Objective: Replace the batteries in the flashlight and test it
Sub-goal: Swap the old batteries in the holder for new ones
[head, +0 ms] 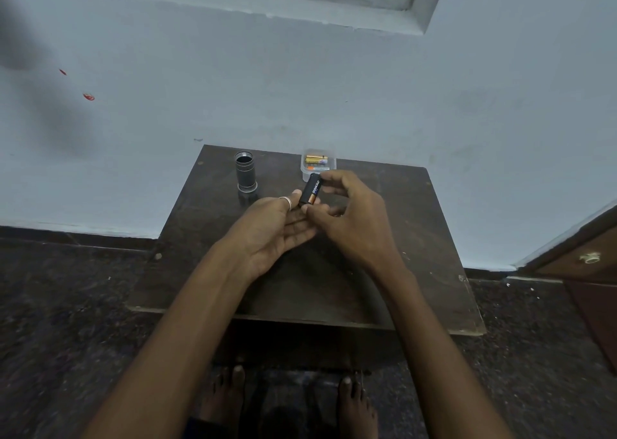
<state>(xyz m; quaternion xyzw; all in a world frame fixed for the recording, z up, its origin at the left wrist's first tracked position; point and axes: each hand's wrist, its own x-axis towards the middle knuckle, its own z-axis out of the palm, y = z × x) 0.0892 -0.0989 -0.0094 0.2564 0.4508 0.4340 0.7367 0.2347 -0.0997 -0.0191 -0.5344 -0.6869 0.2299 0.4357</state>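
The right hand (354,218) comes in knuckles-up, thumb and fingertips pinched around a black-and-copper cylindrical battery (311,190) that tilts up and away from the person. The left hand (277,230) lies palm-up beneath it, fingers loosely spread and gripping nothing, its fingertips meeting the battery's lower end; one silver ring shows on a finger. Both forearms reach over a small dark wooden table (417,238). Behind the hands, a clear plastic tub (305,171) holds several more batteries, too crowded to count. To its left stands one dark metal flashlight body (245,174), upright, open end up.
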